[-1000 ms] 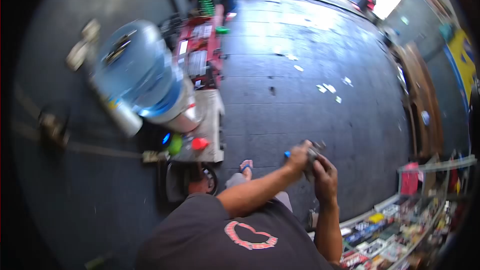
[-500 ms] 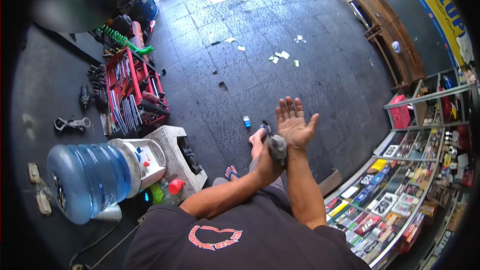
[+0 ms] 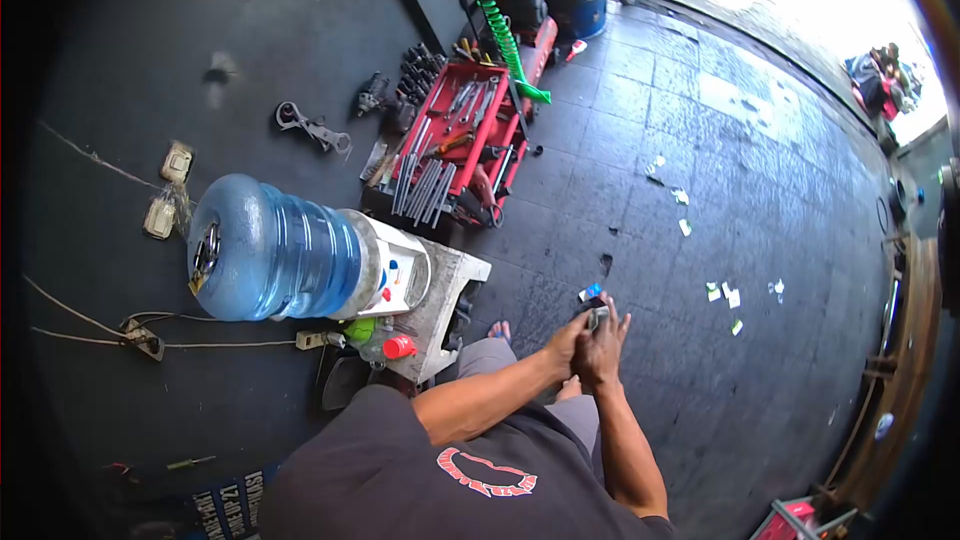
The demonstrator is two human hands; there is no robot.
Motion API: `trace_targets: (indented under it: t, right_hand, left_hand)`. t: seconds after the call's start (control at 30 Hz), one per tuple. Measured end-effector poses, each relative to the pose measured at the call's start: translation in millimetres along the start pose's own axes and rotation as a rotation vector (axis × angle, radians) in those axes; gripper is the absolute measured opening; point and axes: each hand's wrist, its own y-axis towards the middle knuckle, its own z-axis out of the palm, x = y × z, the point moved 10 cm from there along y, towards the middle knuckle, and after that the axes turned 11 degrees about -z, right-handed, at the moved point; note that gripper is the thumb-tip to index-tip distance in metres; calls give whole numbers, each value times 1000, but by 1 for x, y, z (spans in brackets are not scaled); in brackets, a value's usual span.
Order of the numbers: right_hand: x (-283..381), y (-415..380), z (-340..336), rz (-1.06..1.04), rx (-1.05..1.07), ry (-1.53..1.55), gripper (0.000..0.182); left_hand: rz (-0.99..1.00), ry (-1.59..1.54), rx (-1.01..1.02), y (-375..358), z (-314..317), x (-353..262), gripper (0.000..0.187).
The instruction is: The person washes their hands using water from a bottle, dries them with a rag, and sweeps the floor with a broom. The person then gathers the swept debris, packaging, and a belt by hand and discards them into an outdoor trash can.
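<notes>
My left hand point(image 3: 566, 342) is closed around a grey rag point(image 3: 598, 318), of which only a small part shows between the hands. Against it rests my right hand point(image 3: 604, 345), its fingers stretched out and slightly apart, with the rag at its palm side. Both hands are together in front of my body, above the floor. Just beyond the fingertips a small blue and white item point(image 3: 590, 292) lies on the dark tiles; the hands partly cover it. The rest of the rag is hidden.
A water dispenser with a blue bottle point(image 3: 290, 250) stands left beside a worn white stool point(image 3: 455, 275) and a red cup point(image 3: 398, 347). Beyond is a red tool tray point(image 3: 455, 140) with a green coiled hose point(image 3: 490, 10). Paper scraps point(image 3: 730, 295) litter the floor; a wooden bench point(image 3: 890, 420) stands right.
My view has turned left, so the glass display case has left the picture. The left hand with the rag has moved from the right wrist up to the right hand.
</notes>
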Motion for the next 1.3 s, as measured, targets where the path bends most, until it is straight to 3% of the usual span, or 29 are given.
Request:
trace_targets:
  t: [0.07, 0.1, 0.17, 0.2, 0.23, 0.27, 0.3, 0.33, 0.37, 0.4, 0.43, 0.5, 0.57, 0.63, 0.73, 0.77, 0.8, 0.83, 0.87, 0.9, 0.93, 1.0, 1.03, 1.07, 1.1, 1.13, 1.17, 1.23, 1.3]
  right_hand:
    - [-23, 1, 42, -110, 261, -308, 71]
    - [-43, 1, 54, -21, 279, -306, 66]
    - [-124, -27, 87, 219, 425, -345, 60]
    - [-173, -52, 89, 491, 386, -222, 58]
    - [-209, -89, 86, 762, 326, -78, 56]
    - [-225, -116, 70, 932, 196, -68, 53]
    - [-230, -152, 58, 1104, 84, -53, 51]
    - [-226, -188, 61, 1195, 40, 38, 48]
    - [-229, -216, 60, 1261, -7, 122, 46]
    - [-251, -264, 80, 1250, -153, 191, 36]
    - [-227, -277, 73, 1291, -201, 186, 36]
    - [-170, -302, 68, 1398, -563, 514, 26]
    - [-128, -341, 85, 1562, -732, 533, 26]
    - [-92, -371, 119, 1706, -842, 564, 27]
    - [-48, -386, 184, 1927, -943, 709, 25]
    - [-34, -383, 203, 2014, -964, 795, 25]
    - [-33, -371, 207, 2017, -815, 769, 26]
    - [-38, -358, 207, 2007, -661, 741, 27]
    - [-51, -361, 218, 1997, -704, 754, 27]
    - [-87, -367, 233, 1815, -609, 611, 28]
    - [-121, -356, 230, 1627, -516, 466, 29]
    - [-163, -329, 182, 1640, -595, 517, 28]
    - [-189, -317, 151, 1662, -638, 567, 27]
    - [-221, -304, 108, 1628, -667, 559, 27]
    - [-245, -293, 63, 1627, -744, 633, 26]
    - [-269, -288, 23, 1626, -816, 707, 25]
    - [-297, -286, -24, 1537, -954, 714, 22]
    - [-331, -275, -151, 1316, -1157, 553, 18]
    - [-351, -273, -260, 1135, -1269, 340, 17]
  left_hand:
    - [125, 70, -118, -20, -25, -52, 29]
    - [205, 205, -176, -34, -39, -87, 31]
    - [349, 622, -664, -64, -106, -177, 33]
    - [393, 661, -833, -110, -72, -215, 36]
    - [595, 755, -1028, -114, -126, -272, 39]
    - [483, 784, -1158, -120, -177, -320, 51]
    - [713, 767, -1267, -130, -232, -380, 63]
    - [795, 833, -1297, -157, -210, -412, 82]
    - [819, 1004, -1638, -168, -276, -476, 100]
    - [441, 1098, -1752, -191, -251, -496, 117]
    - [367, 1051, -1810, -203, -257, -520, 120]
    - [426, 1108, -2062, -207, -246, -559, 109]
    - [706, 1374, -2010, -172, -205, -583, 96]
    - [821, 1473, -1738, -109, -161, -568, 89]
    - [564, 1725, -1494, 12, -123, -527, 74]
    - [606, 1750, -1379, 52, -116, -509, 68]
    - [631, 1618, -1131, 86, -96, -479, 59]
    - [715, 1835, -1173, 101, -65, -451, 51]
    - [525, 1790, -911, 125, -34, -409, 48]
    - [480, 1737, -750, 171, -68, -412, 50]
    - [619, 1820, -672, 165, -27, -377, 54]
    - [550, 1889, -514, 176, 1, -333, 57]
    - [424, 1894, -496, 199, -20, -332, 54]
    - [424, 1841, -484, 204, -20, -324, 49]
    - [260, 1902, -509, 213, -29, -319, 44]
    - [259, 1996, -701, 205, -23, -317, 33]
    - [42, 1604, -923, 209, -66, -324, 26]
    - [54, 1219, -1197, 204, -64, -314, 25]
    - [-32, 1414, -1137, 263, -56, -315, 41]
